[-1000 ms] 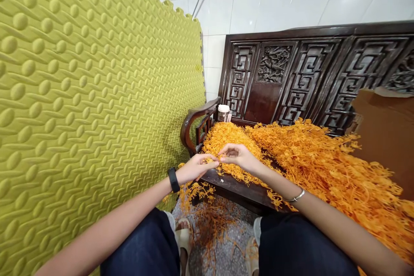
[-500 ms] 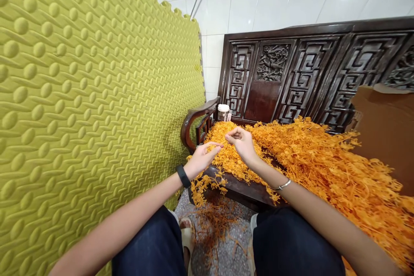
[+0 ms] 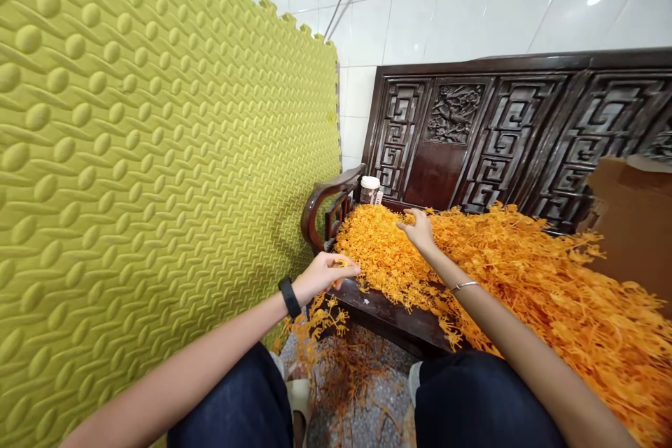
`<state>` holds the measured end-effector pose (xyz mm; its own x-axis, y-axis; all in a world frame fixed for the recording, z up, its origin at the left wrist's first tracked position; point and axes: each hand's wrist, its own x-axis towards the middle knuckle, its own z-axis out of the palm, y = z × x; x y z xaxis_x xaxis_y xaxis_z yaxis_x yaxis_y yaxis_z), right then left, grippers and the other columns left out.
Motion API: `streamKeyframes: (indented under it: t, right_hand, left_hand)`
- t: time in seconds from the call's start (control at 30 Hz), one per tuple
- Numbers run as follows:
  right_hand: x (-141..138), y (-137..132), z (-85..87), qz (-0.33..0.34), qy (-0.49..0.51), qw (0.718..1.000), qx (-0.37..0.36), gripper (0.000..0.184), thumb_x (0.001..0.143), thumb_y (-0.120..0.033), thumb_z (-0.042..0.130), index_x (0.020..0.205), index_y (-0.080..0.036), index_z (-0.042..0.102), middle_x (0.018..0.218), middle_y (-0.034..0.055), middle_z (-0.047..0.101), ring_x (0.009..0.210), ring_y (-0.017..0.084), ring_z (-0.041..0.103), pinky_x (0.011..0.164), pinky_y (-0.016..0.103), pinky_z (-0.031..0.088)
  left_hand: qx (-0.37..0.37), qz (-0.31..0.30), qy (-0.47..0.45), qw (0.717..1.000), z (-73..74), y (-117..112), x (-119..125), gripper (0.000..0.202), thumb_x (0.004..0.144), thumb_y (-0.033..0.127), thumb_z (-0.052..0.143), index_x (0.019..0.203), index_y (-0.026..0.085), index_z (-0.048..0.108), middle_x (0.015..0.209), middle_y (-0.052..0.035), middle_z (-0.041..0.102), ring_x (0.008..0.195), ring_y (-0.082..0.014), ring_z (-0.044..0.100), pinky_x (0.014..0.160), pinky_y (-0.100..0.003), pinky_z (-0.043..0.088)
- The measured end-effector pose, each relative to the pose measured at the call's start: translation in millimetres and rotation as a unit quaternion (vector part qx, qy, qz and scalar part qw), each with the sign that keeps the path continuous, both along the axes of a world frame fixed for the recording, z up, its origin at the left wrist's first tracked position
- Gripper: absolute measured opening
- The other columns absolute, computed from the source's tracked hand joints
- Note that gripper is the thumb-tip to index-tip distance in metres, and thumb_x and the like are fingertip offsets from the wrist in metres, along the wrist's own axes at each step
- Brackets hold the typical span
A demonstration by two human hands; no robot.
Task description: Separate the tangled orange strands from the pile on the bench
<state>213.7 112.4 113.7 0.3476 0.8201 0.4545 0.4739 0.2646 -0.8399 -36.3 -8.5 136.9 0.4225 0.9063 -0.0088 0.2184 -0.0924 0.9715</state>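
My left hand (image 3: 326, 271) is closed over the front edge of the bench, with a bit of orange showing between its thumb and fingers. An orange plastic-looking flower sprig (image 3: 326, 318) hangs just below that hand, its stem hidden by the palm. Over a heap of small orange flower pieces (image 3: 375, 241) on the seat, my right hand (image 3: 418, 229) has its thumb and fingers apart, with nothing visible in them. To the right of it lies a large pile of long orange sprigs (image 3: 546, 280).
The dark carved wooden bench (image 3: 433, 171) has a curved armrest (image 3: 315, 213). A white-lidded cup (image 3: 370, 189) stands in its corner. A yellow foam mat (image 3: 173, 175) rises at the left. Cardboard (image 3: 630, 217) leans at right. Reddish-brown stems (image 3: 351, 371) litter the floor.
My hands have separated. The left has dropped toward the bench's front edge, while the right has moved right over the heap and its fingers have spread. The view has shifted slightly.
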Motion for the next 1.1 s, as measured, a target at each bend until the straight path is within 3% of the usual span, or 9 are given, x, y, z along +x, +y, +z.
streamKeyframes:
  t: [0.07, 0.17, 0.23, 0.33, 0.43, 0.53, 0.83, 1.0, 1.1]
  right_hand:
    - [-7.5, -6.1, 0.6, 0.045, -0.017, 0.998, -0.031, 0.029, 0.053, -0.021, 0.064, 0.081, -0.015, 0.059, 0.110, 0.0115, 0.054, 0.112, 0.029, 0.041, 0.099, 0.047, 0.026]
    - [-30.1, -30.3, 10.5, 0.199, -0.024, 0.976, -0.087, 0.023, 0.064, -0.028, 0.062, 0.082, -0.015, 0.061, 0.096, 0.0082, 0.062, 0.095, 0.023, 0.055, 0.090, 0.043, 0.038]
    - [-50.9, -55.1, 20.3, 0.354, -0.024, 0.929, -0.106, 0.028, 0.073, -0.034, 0.057, 0.092, -0.015, 0.061, 0.096, 0.0075, 0.062, 0.091, 0.020, 0.057, 0.087, 0.039, 0.042]
    - [-79.7, -92.0, 31.5, 0.473, -0.085, 0.875, -0.062, 0.030, 0.080, -0.034, 0.052, 0.106, -0.019, 0.058, 0.108, 0.0073, 0.058, 0.097, 0.019, 0.055, 0.086, 0.036, 0.042]
    - [-93.3, -112.1, 32.5, 0.491, -0.187, 0.851, 0.009, 0.027, 0.083, -0.028, 0.050, 0.107, -0.021, 0.058, 0.107, 0.0074, 0.056, 0.099, 0.019, 0.052, 0.088, 0.037, 0.040]
    - [-92.0, -113.9, 27.0, 0.480, -0.229, 0.846, 0.035, 0.020, 0.084, -0.024, 0.048, 0.098, -0.019, 0.062, 0.099, 0.0073, 0.057, 0.094, 0.018, 0.052, 0.085, 0.034, 0.040]
    - [-82.3, -113.5, 23.5, 0.496, -0.202, 0.844, -0.022, 0.008, 0.080, -0.024, 0.055, 0.083, -0.017, 0.059, 0.088, 0.0042, 0.057, 0.084, 0.016, 0.053, 0.076, 0.030, 0.042]
    - [-79.7, -118.2, 25.0, 0.501, -0.170, 0.847, -0.052, 0.016, 0.079, -0.026, 0.055, 0.093, -0.017, 0.056, 0.089, 0.0042, 0.057, 0.082, 0.016, 0.053, 0.074, 0.029, 0.042]
    - [-75.4, -115.7, 23.6, 0.473, -0.201, 0.857, -0.046, 0.018, 0.081, -0.027, 0.053, 0.096, -0.018, 0.058, 0.087, 0.0049, 0.055, 0.081, 0.017, 0.052, 0.074, 0.031, 0.041]
  left_hand:
    - [0.006, 0.007, -0.003, 1.000, -4.3, 3.8, -2.5, 0.026, 0.065, 0.035, 0.064, 0.073, 0.011, 0.067, 0.046, 0.0036, 0.050, 0.039, -0.0041, 0.033, 0.039, -0.018, 0.023]
    - [0.004, 0.030, -0.017, 0.999, -9.2, 7.0, -3.6, 0.020, 0.061, 0.029, 0.065, 0.068, 0.010, 0.067, 0.065, -0.0027, 0.063, 0.052, -0.0081, 0.047, 0.052, -0.021, 0.034]
    - [0.000, 0.023, -0.019, 1.000, -13.5, 9.2, -2.5, 0.018, 0.060, 0.026, 0.065, 0.065, 0.010, 0.067, 0.068, -0.0044, 0.064, 0.061, -0.0117, 0.052, 0.061, -0.024, 0.038]
    - [0.002, -0.003, -0.012, 1.000, -22.6, 13.7, 0.7, 0.015, 0.057, 0.023, 0.065, 0.062, 0.009, 0.065, 0.060, -0.0019, 0.060, 0.059, -0.0117, 0.050, 0.060, -0.024, 0.037]
    - [-0.005, 0.001, -0.032, 0.999, -30.2, 17.7, 2.5, 0.012, 0.053, 0.017, 0.066, 0.061, 0.009, 0.061, 0.053, 0.0032, 0.051, 0.053, -0.0085, 0.044, 0.054, -0.022, 0.033]
    - [-0.014, 0.001, -0.024, 1.000, -31.2, 18.2, 1.0, 0.011, 0.053, 0.016, 0.065, 0.058, 0.009, 0.059, 0.050, 0.0055, 0.045, 0.049, -0.0063, 0.038, 0.050, -0.021, 0.029]
    - [-0.012, -0.053, 0.017, 0.998, -23.8, 8.9, -1.3, 0.030, 0.049, 0.034, 0.073, 0.058, 0.010, 0.059, 0.054, 0.0039, 0.048, 0.053, -0.0086, 0.042, 0.053, -0.022, 0.032]
    - [0.013, -0.089, 0.001, 0.996, -23.4, 9.0, 0.1, 0.032, 0.051, 0.037, 0.073, 0.061, 0.011, 0.057, 0.056, 0.0048, 0.047, 0.054, -0.0072, 0.039, 0.054, -0.022, 0.031]
    - [0.030, -0.071, 0.019, 0.997, -22.4, 11.2, -1.0, 0.033, 0.054, 0.039, 0.071, 0.059, 0.010, 0.057, 0.050, 0.0063, 0.041, 0.049, -0.0057, 0.033, 0.049, -0.021, 0.026]
